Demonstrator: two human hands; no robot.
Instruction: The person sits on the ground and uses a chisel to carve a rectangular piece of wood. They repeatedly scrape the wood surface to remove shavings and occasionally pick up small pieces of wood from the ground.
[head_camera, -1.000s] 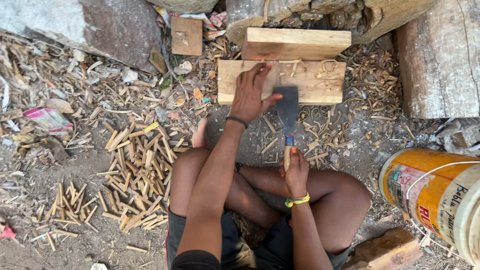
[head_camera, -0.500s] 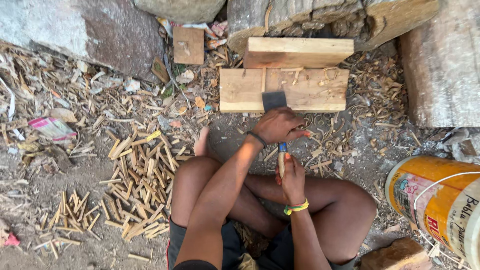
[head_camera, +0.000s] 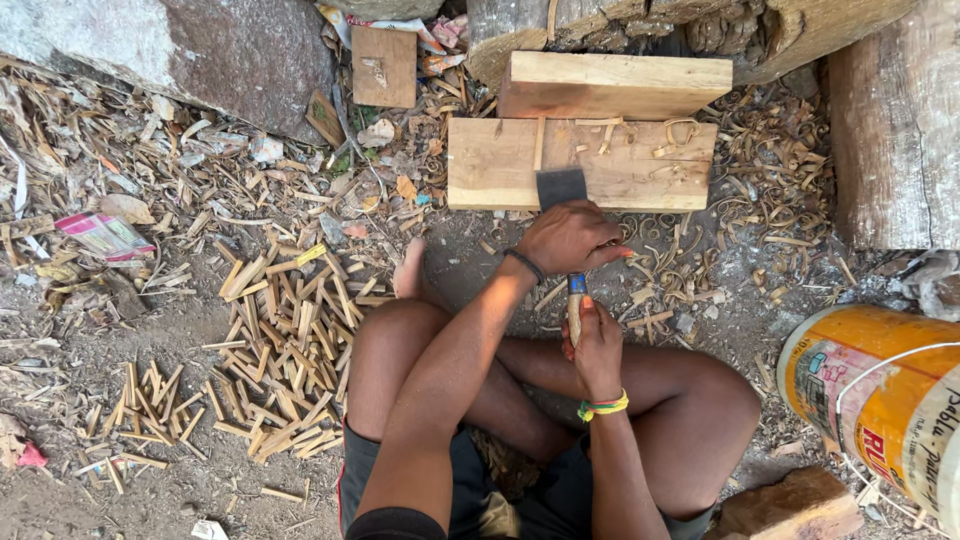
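The right hand is clenched around the wooden handle of a cleaver, thumb on top, a coloured band at its wrist. The cleaver's dark blade rises from above that hand and lies over the near edge of the plank, just beyond the left hand. The left hand is curled down over the tool where blade meets handle, its fingers bent and covering whatever is under them; whether it grips a piece of wood there or only steadies the blade cannot be told. A dark band sits on its wrist. The two hands are close, left just beyond right, with a short stretch of handle showing between them. A second, thicker block lies on the ground just past the plank, touching its far edge. Wood curls are heaped to the right of the hands and beyond. To the left of the hands, past the bare knee, split sticks lie in a loose pile on the dirt floor, with a smaller bundle further left. A yellow bucket stands well to the right of the right hand. A large stone lies far left beyond the sticks, and a log stands to the right of the plank.
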